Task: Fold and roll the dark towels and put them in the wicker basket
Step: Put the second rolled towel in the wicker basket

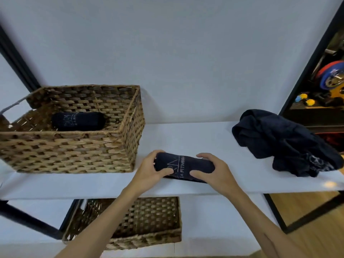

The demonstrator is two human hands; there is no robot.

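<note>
Soft, even indoor light, faint shadows, wide-angle bending at edges, slight overall blur.

White wall (186,53), white shelf (186,136), wooden floor (316,229)

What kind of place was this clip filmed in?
Probably a gym or fitness studio's towel shelf: the rolled towel has lettering that seems to read "FITNESS", coloured weight plates show at right, and a wicker basket holds another roll.
</note>
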